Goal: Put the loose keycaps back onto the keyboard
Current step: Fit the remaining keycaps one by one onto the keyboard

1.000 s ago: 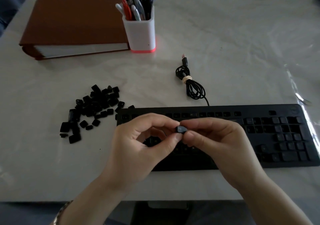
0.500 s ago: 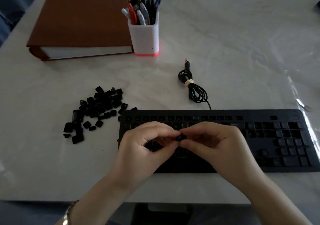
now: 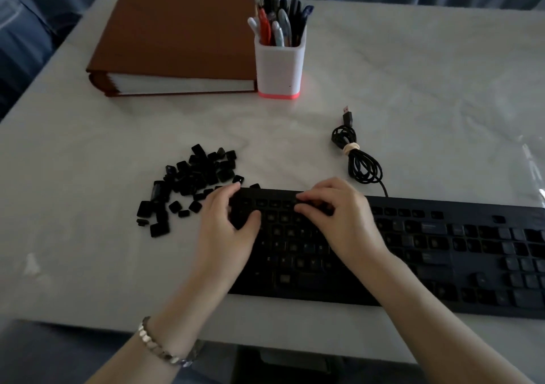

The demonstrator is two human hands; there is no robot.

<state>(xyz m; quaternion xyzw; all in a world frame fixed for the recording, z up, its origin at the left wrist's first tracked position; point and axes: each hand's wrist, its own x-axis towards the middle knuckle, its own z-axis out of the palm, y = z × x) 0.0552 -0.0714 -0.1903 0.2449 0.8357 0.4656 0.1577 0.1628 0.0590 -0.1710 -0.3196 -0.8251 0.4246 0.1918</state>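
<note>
Keycaps, small black plastic (image 3: 191,183): one loose heap, dozens, too jumbled to count, on white marbled surface (image 3: 88,251) just beside left end of the one black full-size keyboard (image 3: 442,265). My hands apart. Left hand (image 3: 227,227) rests loosely curved on keyboard's left end. Right hand (image 3: 342,215) has fingertips bent onto upper rows; cap beneath, cannot tell. Step, I judge: seating one cap; next needs a square downward press. Beyond: one coiled black cable (image 3: 362,162), one white pen cup (image 3: 278,65), one brown binder (image 3: 177,29).

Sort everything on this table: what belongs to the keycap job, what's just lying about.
Job: keyboard; pile of loose keycaps; left hand; right hand, both on the keyboard.
Lying about: brown binder; pen holder; coiled cable.
</note>
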